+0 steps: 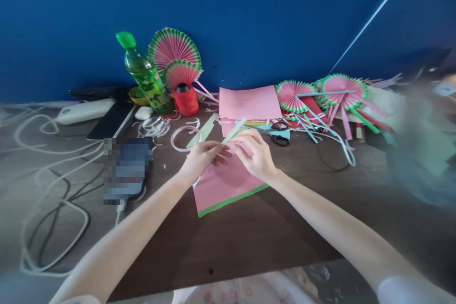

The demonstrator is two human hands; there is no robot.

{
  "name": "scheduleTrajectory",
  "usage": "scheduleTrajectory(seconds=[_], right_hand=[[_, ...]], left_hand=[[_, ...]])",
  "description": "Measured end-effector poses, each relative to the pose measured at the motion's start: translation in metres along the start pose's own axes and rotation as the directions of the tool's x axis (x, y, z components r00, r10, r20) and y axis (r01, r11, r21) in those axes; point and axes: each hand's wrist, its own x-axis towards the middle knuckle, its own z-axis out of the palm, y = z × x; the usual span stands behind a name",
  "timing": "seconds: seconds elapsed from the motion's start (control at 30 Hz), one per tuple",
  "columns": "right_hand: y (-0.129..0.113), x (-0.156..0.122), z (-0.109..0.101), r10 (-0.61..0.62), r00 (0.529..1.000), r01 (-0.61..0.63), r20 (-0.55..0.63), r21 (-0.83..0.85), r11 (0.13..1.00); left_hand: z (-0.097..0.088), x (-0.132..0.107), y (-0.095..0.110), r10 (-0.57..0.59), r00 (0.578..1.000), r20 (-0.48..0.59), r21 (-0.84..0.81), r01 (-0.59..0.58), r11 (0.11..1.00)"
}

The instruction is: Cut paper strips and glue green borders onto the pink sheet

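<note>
A narrow pale strip (234,130) slants upward between my hands, over a pink sheet of paper (228,190) with a green lower edge. My left hand (204,157) is closed at the strip's lower end, fingertips pinched together. From the right, my right hand (254,154) bends its fingers and thumb in on the same strip; its exact grip is partly hidden. A roll of tape (173,140) lies left of the sheet. Black-handled scissors (280,140) rest behind my right hand, and a pink folded-paper sheet (249,102) is farther back.
Along the blue wall stand a green bottle (151,83), a red thread spool (185,100) and pleated pink-green paper fans (174,50). Another fan (342,91) lies right among paper strips. A phone (130,168) and looping white cables (85,213) occupy the left. The table edge is near my body.
</note>
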Motion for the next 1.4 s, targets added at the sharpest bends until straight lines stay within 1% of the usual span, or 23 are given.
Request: scheduleTrajectory(seconds=[0.03, 0.1, 0.17, 0.3, 0.4, 0.5, 0.67, 0.8, 0.93, 1.07, 1.4], right_hand=[[-0.002, -0.001, 0.003, -0.002, 0.999, 0.002, 0.038, 0.015, 1.0], [-0.002, -0.003, 0.009, 0.019, 0.997, -0.021, 0.069, 0.029, 0.999], [-0.001, -0.005, 0.011, 0.057, 0.996, -0.059, 0.063, 0.039, 0.997], [0.001, -0.007, 0.009, 0.134, 0.99, -0.136, 0.034, 0.052, 0.989], [0.0, -0.008, 0.008, 0.16, 0.987, -0.162, 0.024, 0.06, 0.985], [0.0, -0.008, 0.008, 0.158, 0.987, -0.159, 0.014, 0.085, 0.984], [0.001, -0.006, 0.009, 0.166, 0.986, -0.167, 0.012, 0.128, 0.978], [0.002, -0.007, 0.009, 0.149, 0.989, -0.149, 0.01, 0.125, 0.981], [0.003, -0.008, 0.01, 0.131, 0.991, -0.132, 0.013, 0.113, 0.985], [0.002, -0.008, 0.009, 0.104, 0.995, -0.104, 0.007, 0.108, 0.989], [0.0, -0.006, 0.006, 0.122, 0.992, -0.125, 0.032, 0.132, 0.983]], left_hand=[[0.001, -0.001, 0.001, 0.016, 1.0, 0.004, 0.007, -0.016, 1.0], [0.003, -0.002, 0.004, 0.042, 0.999, 0.023, 0.011, -0.042, 0.999], [0.004, -0.003, 0.006, 0.057, 0.997, 0.054, -0.001, -0.057, 0.998], [0.005, -0.004, 0.007, 0.053, 0.993, 0.101, -0.037, -0.05, 0.998], [0.006, -0.004, 0.007, 0.059, 0.991, 0.117, -0.04, -0.054, 0.998], [0.007, -0.004, 0.007, 0.073, 0.991, 0.117, -0.005, -0.073, 0.997], [0.008, -0.006, 0.009, 0.11, 0.99, 0.09, 0.102, -0.119, 0.988], [0.01, -0.008, 0.011, 0.136, 0.988, 0.075, 0.179, -0.147, 0.973], [0.011, -0.01, 0.012, 0.148, 0.987, 0.062, 0.224, -0.158, 0.962], [0.011, -0.011, 0.011, 0.186, 0.982, 0.037, 0.278, -0.189, 0.942], [0.01, -0.011, 0.014, 0.186, 0.981, 0.061, 0.266, -0.196, 0.944]])
